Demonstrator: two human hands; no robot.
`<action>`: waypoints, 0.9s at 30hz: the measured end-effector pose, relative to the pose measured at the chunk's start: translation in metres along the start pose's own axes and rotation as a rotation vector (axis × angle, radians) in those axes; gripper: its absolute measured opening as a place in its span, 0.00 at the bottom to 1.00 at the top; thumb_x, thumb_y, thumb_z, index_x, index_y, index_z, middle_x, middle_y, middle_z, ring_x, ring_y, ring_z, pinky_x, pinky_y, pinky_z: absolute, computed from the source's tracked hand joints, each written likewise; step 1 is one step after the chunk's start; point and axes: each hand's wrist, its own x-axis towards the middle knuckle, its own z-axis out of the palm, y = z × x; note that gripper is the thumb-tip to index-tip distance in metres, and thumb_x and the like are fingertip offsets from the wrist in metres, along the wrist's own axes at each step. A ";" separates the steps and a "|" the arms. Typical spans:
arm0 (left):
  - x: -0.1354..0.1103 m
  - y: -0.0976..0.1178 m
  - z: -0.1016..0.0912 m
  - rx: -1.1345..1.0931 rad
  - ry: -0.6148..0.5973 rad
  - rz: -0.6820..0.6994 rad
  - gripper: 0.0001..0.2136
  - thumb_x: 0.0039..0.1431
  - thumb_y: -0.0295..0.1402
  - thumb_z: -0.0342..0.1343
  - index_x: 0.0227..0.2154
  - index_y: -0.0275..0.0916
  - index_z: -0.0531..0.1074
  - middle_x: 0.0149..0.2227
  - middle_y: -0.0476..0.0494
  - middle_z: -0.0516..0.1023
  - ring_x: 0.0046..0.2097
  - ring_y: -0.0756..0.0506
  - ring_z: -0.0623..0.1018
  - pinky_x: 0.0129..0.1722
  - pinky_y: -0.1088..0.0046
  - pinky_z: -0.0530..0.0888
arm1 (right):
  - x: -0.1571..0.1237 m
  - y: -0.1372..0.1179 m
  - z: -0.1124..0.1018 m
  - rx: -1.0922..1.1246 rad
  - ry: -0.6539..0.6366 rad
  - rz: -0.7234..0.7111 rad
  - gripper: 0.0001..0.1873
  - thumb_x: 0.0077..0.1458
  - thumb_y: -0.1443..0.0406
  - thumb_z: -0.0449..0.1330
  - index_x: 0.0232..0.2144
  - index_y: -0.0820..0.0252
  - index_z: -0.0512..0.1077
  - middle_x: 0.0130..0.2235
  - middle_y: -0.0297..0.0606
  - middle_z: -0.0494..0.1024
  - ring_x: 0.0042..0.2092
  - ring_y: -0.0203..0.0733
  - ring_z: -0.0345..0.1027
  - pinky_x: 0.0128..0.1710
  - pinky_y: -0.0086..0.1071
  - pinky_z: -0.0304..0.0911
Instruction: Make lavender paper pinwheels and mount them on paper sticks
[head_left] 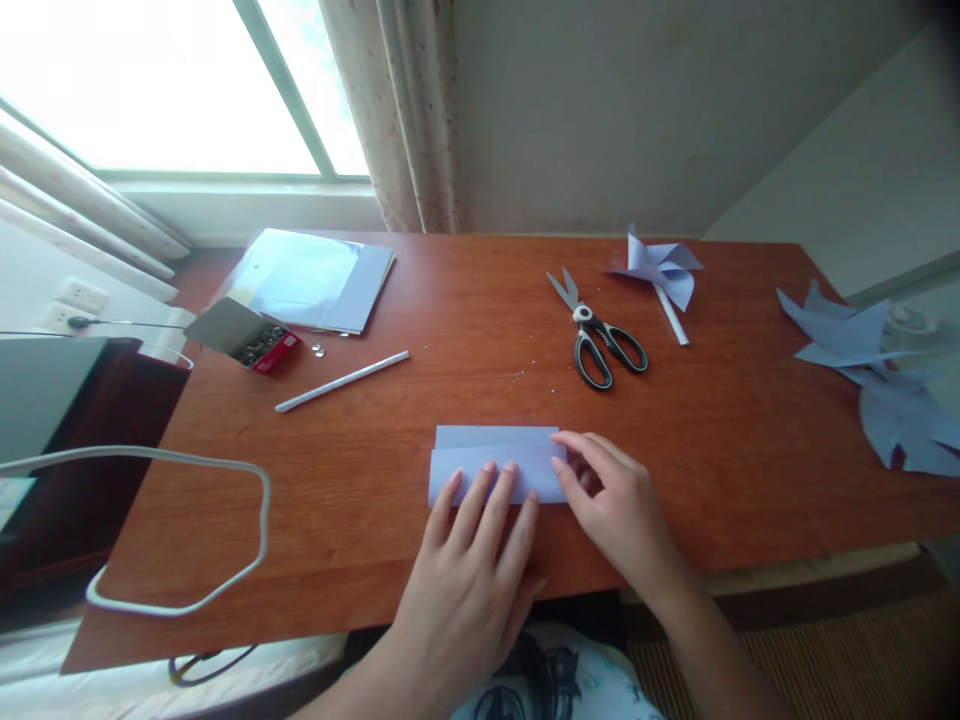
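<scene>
A sheet of pale paper (491,458), folded over lengthwise, lies on the wooden table in front of me. Its lower layer shows as a strip along the far side. My left hand (472,560) rests on the near part of the fold, fingers spread and pressing it down. At the paper's right end, my right hand (619,495) pinches the edge between thumb and forefinger, the other fingers curled in. Beyond the paper lie open scissors (592,325) with black and grey handles. A rolled white paper stick (343,381) lies to the left.
A paper pinwheel (660,268) on a stick lies behind the scissors. Several cut paper shapes (847,335) sit at the right edge. An open red box (274,345), small metal pins (319,350) and a paper stack (307,280) are at the back left. A white cable (264,510) loops over the table's left.
</scene>
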 end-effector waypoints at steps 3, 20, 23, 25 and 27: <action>0.003 -0.005 0.002 -0.027 -0.025 -0.001 0.29 0.66 0.48 0.52 0.64 0.38 0.65 0.69 0.34 0.62 0.68 0.31 0.62 0.68 0.48 0.50 | 0.007 0.002 0.000 -0.067 0.038 -0.053 0.10 0.63 0.68 0.57 0.45 0.60 0.75 0.43 0.42 0.79 0.40 0.43 0.74 0.39 0.35 0.72; 0.007 -0.009 0.008 -0.101 -0.043 0.008 0.27 0.67 0.47 0.50 0.63 0.37 0.66 0.69 0.33 0.62 0.70 0.31 0.60 0.69 0.48 0.49 | 0.051 -0.047 0.012 -0.614 -0.312 -0.318 0.04 0.61 0.70 0.60 0.38 0.60 0.74 0.40 0.44 0.77 0.44 0.52 0.68 0.43 0.44 0.63; 0.007 -0.009 0.007 -0.103 -0.051 0.008 0.27 0.67 0.47 0.50 0.62 0.36 0.66 0.69 0.32 0.62 0.70 0.31 0.59 0.69 0.48 0.49 | 0.054 -0.047 0.014 -0.598 -0.332 -0.304 0.04 0.61 0.69 0.60 0.39 0.60 0.74 0.39 0.44 0.77 0.43 0.52 0.68 0.42 0.44 0.63; 0.008 -0.009 0.007 -0.102 -0.054 0.013 0.27 0.68 0.46 0.49 0.63 0.35 0.66 0.69 0.31 0.61 0.70 0.31 0.59 0.69 0.48 0.49 | 0.055 -0.045 0.015 -0.570 -0.333 -0.289 0.04 0.61 0.68 0.60 0.39 0.61 0.74 0.40 0.45 0.77 0.44 0.52 0.68 0.44 0.44 0.63; 0.008 -0.009 0.007 -0.101 -0.060 0.015 0.27 0.68 0.46 0.49 0.63 0.35 0.65 0.69 0.31 0.61 0.70 0.31 0.58 0.69 0.48 0.49 | 0.056 -0.044 0.016 -0.543 -0.326 -0.269 0.04 0.62 0.67 0.60 0.38 0.61 0.75 0.40 0.45 0.77 0.45 0.53 0.67 0.45 0.44 0.64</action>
